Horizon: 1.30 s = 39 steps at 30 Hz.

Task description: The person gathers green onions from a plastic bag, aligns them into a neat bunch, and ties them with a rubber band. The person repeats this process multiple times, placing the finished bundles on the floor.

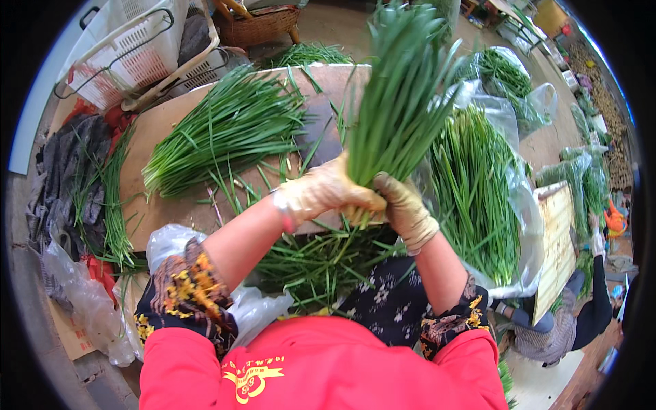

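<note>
Both hands wear pale, soiled gloves and grip one thick bunch of garlic chives [394,97] near its base, with the leaves fanning up and away from me. My left hand [333,189] wraps the lower stalks from the left. On the right side of the same stalks, my right hand [407,210] presses with its thumb up. A second bunch of chives [225,133] lies on the brown board [138,205] to the left. Loose leaves [323,261] are heaped below the hands, at my lap. A large pile of chives [476,195] rests in clear plastic at the right.
White plastic baskets [128,61] stand at the upper left, beside a wicker basket [256,28]. Dark cloth [72,179] and plastic bags [92,302] lie at the left edge. Bagged greens [505,77] sit at the upper right. Another person [558,323] is at the lower right, beside a panel [553,246].
</note>
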Each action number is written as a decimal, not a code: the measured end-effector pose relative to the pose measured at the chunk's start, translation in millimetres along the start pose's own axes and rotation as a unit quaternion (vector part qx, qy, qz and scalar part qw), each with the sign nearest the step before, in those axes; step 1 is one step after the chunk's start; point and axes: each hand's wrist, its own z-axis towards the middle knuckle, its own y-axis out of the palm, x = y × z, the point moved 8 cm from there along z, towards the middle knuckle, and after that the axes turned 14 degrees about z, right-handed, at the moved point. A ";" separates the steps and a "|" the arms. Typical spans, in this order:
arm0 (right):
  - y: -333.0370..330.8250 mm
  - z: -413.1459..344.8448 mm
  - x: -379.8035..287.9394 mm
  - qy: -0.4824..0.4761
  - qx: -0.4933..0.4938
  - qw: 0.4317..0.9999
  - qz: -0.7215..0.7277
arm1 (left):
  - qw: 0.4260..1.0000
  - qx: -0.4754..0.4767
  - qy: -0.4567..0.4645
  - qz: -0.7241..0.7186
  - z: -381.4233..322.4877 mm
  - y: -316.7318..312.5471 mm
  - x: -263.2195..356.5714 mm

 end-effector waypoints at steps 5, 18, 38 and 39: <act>31.7 -62.2 112.4 0.107 -0.021 0.984 0.138 | 0.981 0.046 -0.037 -0.183 -109.9 32.2 -62.9; 47.3 -72.8 203.9 0.221 -0.042 0.965 -0.133 | 0.780 0.061 0.047 -0.621 -198.8 74.8 -159.3; 50.1 -118.1 150.4 0.227 0.093 0.876 -0.416 | 0.751 0.133 -0.026 -0.647 -174.2 77.9 -196.4; 54.4 -116.2 156.9 0.242 0.074 0.883 -0.395 | 0.756 0.140 -0.029 -0.638 -173.9 77.1 -199.6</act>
